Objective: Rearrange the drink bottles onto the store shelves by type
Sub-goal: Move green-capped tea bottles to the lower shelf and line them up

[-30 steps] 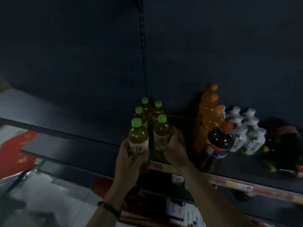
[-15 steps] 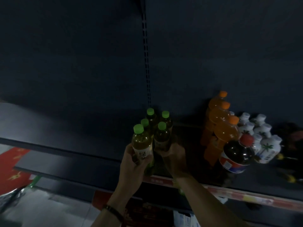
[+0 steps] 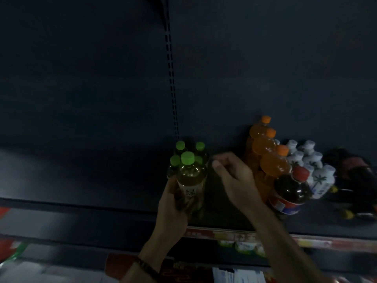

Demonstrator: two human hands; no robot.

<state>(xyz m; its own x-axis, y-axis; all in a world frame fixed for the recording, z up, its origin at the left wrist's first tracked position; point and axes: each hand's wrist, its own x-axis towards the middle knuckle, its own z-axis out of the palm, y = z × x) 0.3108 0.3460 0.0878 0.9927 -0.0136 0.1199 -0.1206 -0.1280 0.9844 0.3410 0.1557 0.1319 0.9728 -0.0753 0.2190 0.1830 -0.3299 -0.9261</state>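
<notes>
Left hand (image 3: 171,203) grips a green-capped tea bottle (image 3: 190,176) in front of the matching bottles (image 3: 180,146), right hand (image 3: 234,180) empty, relaxed beside them; next, probably set it upright.

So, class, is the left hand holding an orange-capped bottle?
No, the left hand grips a green-capped tea bottle; orange-capped bottles stand on the shelf.

dim light, dark slotted back panel (image 3: 85,82)

Dark back panel (image 3: 81,78), slotted upright strip (image 3: 170,64), red-and-yellow price rail (image 3: 234,235), red packaging lower left (image 3: 6,246), white papers below (image 3: 236,275)
</notes>
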